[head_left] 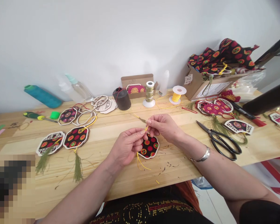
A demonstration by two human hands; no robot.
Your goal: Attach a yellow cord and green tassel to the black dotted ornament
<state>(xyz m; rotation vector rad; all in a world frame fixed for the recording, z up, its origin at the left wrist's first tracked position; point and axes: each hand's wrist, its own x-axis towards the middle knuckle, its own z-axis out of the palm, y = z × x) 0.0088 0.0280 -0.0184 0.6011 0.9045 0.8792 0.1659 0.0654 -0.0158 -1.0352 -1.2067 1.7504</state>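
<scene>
Thumb and fingers of my left hand are pinched on a yellow cord. My right hand pinches the same cord just above and to the right. A thin olive strand or tool tip sticks out past the right fingertips; its kind is hard to tell. Below both hands lies a dark patterned ornament with a pale scalloped rim, partly hidden by my left hand. Loose yellow cord ends trail from its lower left onto the wooden table.
Black scissors lie right of my arm. Finished-looking ornaments with green tassels are at left. Along the wall stand a black thread cone, a gold thread spool, a yellow cord spool and a cardboard box with patterned cloth.
</scene>
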